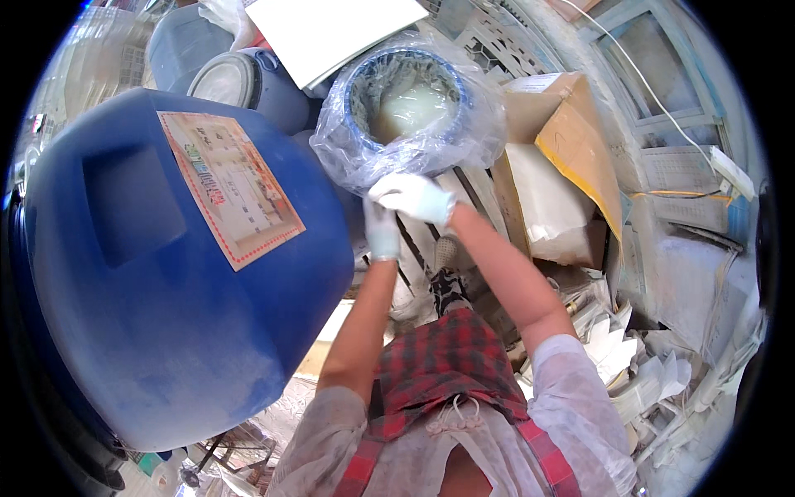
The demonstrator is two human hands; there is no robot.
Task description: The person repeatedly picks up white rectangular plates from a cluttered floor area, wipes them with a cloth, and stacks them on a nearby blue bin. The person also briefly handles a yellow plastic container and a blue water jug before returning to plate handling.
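Both my hands wear white gloves and meet in front of a blue drum point(469, 93) lined with clear plastic. My left hand point(382, 229) points upward and is smeared by motion, so its fingers cannot be read. Over its fingertip end curls my right hand point(416, 199), fingers pressed together; what lies within them is hidden. Just beyond the hands, the crumpled plastic liner point(364, 171) hangs over the drum's rim. Inside the drum sits a pale, glossy, thick substance point(414, 109).
A big blue barrel point(199, 331) with a paper label point(236, 190) fills the left. Behind it stands a smaller blue drum with a whitish lid point(224, 80). A white board point(331, 33) lies at the back. At right are an open cardboard box point(580, 149) and piled scraps point(621, 356).
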